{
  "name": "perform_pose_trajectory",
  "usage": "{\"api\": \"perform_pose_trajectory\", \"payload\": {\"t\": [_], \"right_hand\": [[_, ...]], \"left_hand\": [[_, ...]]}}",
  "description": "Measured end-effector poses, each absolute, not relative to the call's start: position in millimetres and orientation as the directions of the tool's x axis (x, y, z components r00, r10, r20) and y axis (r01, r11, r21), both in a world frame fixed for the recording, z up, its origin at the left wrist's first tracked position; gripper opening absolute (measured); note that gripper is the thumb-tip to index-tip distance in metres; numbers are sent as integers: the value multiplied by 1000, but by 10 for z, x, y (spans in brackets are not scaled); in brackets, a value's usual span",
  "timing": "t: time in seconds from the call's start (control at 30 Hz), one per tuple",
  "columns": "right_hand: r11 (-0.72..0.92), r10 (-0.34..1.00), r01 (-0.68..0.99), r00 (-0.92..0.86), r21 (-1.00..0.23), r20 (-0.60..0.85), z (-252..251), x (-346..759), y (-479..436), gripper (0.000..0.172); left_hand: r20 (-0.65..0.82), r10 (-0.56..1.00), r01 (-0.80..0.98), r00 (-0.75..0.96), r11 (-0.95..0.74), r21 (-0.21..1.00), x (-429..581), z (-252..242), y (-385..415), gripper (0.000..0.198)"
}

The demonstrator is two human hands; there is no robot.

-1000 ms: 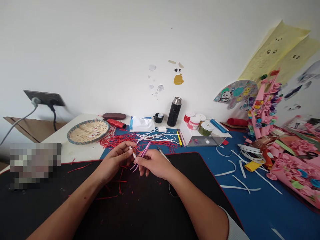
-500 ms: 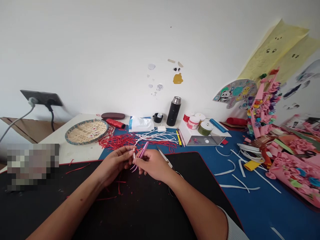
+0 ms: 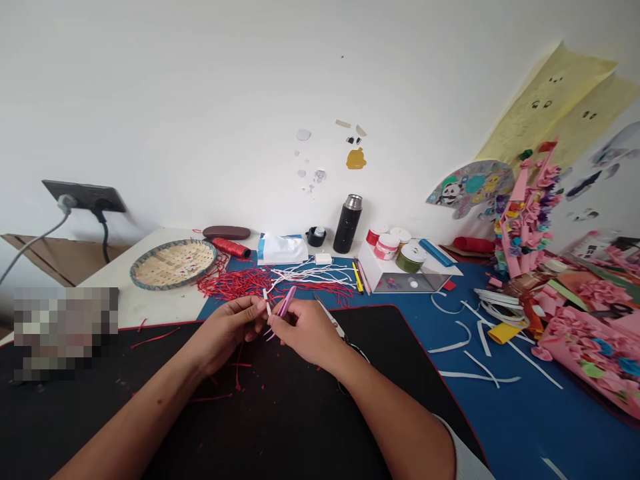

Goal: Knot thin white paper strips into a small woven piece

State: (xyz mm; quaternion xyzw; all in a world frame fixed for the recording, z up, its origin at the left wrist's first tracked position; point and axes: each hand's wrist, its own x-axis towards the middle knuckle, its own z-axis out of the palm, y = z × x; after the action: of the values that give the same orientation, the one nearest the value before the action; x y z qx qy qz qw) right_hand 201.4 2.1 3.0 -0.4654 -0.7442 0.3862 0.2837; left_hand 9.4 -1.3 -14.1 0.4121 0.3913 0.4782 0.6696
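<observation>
My left hand (image 3: 225, 327) pinches a short white paper strip (image 3: 267, 302) between thumb and fingertips. My right hand (image 3: 307, 331) is shut on a pair of pink tweezers (image 3: 285, 309), whose tips point down beside the strip. The tips are partly hidden by my fingers. Both hands hover over a black desk mat (image 3: 270, 427) dotted with red paper scraps. Just right of my right hand, metal scissors (image 3: 330, 320) lie with their blades on the mat's far edge and their handles partly hidden behind my wrist.
Beyond my hands lie tangled red and white paper strips (image 3: 260, 283). Behind them stand a woven basket (image 3: 173, 264), a red spool (image 3: 231, 248), a black flask (image 3: 347, 224) and jars (image 3: 387, 241). White strips lie on a blue mat (image 3: 520, 413), with pink paper crafts (image 3: 590, 353) at right.
My hands have drawn slightly apart, and more of the white strip shows above my left fingers. The tweezers have tilted a little, and the view has barely shifted.
</observation>
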Motion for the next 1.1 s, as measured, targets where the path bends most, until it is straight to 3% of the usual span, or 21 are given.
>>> {"api": "perform_pose_trajectory", "payload": {"t": [0.27,0.47,0.73,1.1], "right_hand": [[356,868,460,-484,-813,106,79,2010,-9,17],[265,851,371,-523,-890,35,26,2041,9,24],[161,914,126,-392,-979,100,-61,2072,144,26],[127,910,116,-408,-985,69,-34,2057,138,25]], "left_hand": [[-131,964,-332,231,205,921,85,-168,-11,28],[-127,977,-382,170,184,906,55,-145,18,32],[-178,963,-414,201,248,876,58,-130,13,26],[-206,954,-509,218,292,810,78,-144,24,12]]}}
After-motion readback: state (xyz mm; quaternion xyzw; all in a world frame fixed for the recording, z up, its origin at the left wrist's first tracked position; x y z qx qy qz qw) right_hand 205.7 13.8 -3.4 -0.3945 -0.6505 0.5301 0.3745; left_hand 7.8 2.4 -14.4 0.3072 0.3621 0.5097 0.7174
